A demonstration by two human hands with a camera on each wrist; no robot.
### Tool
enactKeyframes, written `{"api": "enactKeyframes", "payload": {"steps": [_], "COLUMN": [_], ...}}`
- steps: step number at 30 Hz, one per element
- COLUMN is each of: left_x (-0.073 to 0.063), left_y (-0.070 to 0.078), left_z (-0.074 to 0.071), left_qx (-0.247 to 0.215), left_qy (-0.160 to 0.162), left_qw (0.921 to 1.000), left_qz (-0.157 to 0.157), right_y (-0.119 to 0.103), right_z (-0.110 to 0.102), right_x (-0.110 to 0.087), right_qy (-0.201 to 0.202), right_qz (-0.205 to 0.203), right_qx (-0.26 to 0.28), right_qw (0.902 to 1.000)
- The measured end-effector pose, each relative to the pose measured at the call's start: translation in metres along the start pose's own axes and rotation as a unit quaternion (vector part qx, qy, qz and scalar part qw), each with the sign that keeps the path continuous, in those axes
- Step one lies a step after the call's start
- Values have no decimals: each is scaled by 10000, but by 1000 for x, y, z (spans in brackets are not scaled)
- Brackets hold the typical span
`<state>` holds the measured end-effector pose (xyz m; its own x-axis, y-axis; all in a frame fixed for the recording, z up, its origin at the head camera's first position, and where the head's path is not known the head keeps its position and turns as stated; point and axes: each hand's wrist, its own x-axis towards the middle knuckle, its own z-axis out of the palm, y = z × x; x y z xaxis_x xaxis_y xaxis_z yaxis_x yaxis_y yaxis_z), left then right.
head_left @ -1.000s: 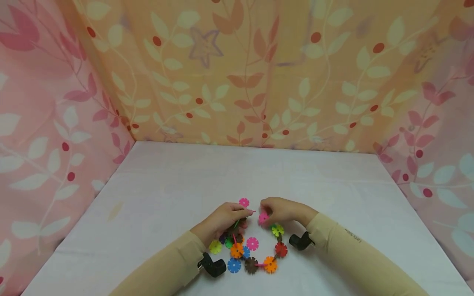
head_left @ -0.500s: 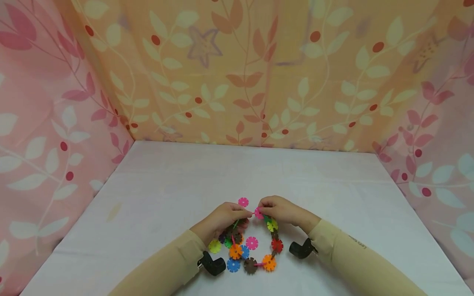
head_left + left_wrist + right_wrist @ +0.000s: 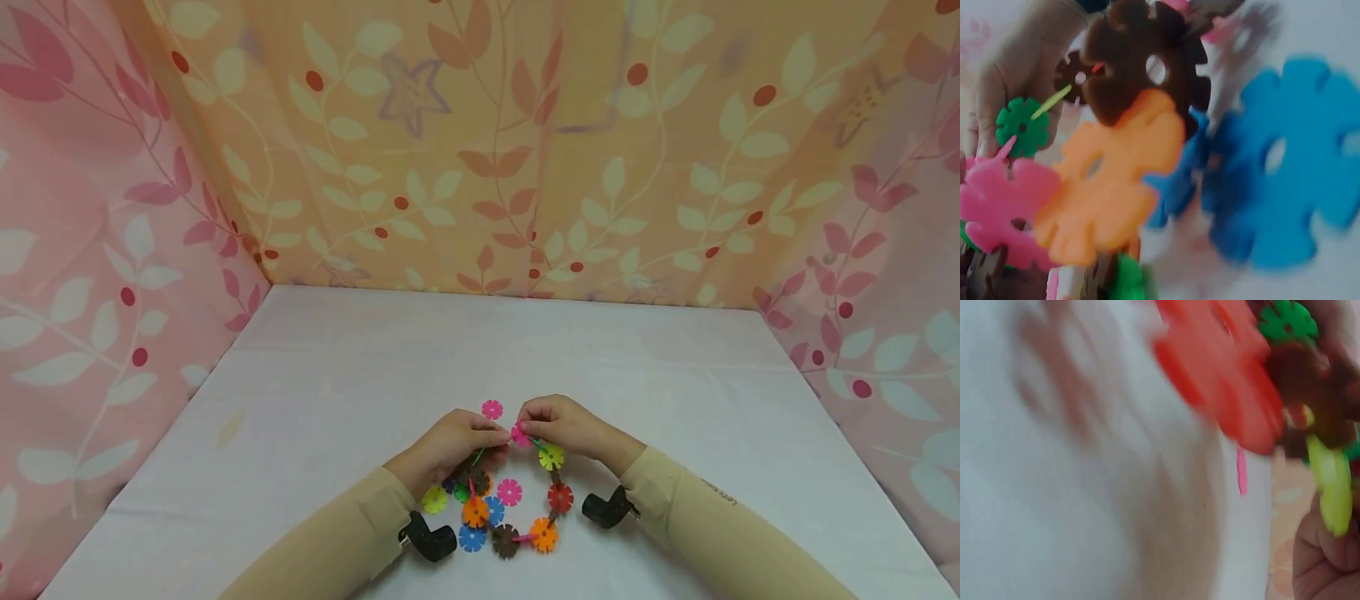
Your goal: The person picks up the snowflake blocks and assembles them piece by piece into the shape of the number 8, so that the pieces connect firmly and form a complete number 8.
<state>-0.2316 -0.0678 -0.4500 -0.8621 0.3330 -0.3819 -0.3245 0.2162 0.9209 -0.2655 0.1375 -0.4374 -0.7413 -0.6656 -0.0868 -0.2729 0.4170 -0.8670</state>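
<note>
Notched plastic building discs are slotted together in a curving chain between the hands. My left hand pinches a pink disc edge-on at one end in the head view. My right hand pinches another pink disc at the other end, its edge right at the left fingertips. From there the chain runs through a green disc, a yellow disc, a red disc, an orange disc and a brown disc. The left hand partly hides the chain's left side.
Separate discs lie on the white table: a pink disc beyond the hands, a second pink disc inside the loop, a yellow-green disc and a blue disc. Patterned curtains stand behind and at both sides.
My right hand has moved left with its pink disc, drawing that side of the chain along, and the gap to the left fingertips has closed. The left hand has stayed nearly still.
</note>
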Motion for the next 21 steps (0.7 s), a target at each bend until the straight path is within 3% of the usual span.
{"api": "enactKeyframes", "payload": {"steps": [5, 9, 21], "left_x": [-1, -2, 0], "left_y": [2, 3, 2], "left_z": [3, 5, 1], "left_qx": [-405, -450, -94], "left_qy": [62, 153, -44], "left_qw": [9992, 9988, 9999], "left_qz": [39, 101, -61], "right_y": [-1, -1, 1], "right_z": [3, 4, -3], "right_x": [2, 3, 1], "right_qy": [281, 353, -130], "right_qz": [26, 76, 141], "right_qx": [-54, -31, -541], "right_qw": [9996, 9993, 9984]}}
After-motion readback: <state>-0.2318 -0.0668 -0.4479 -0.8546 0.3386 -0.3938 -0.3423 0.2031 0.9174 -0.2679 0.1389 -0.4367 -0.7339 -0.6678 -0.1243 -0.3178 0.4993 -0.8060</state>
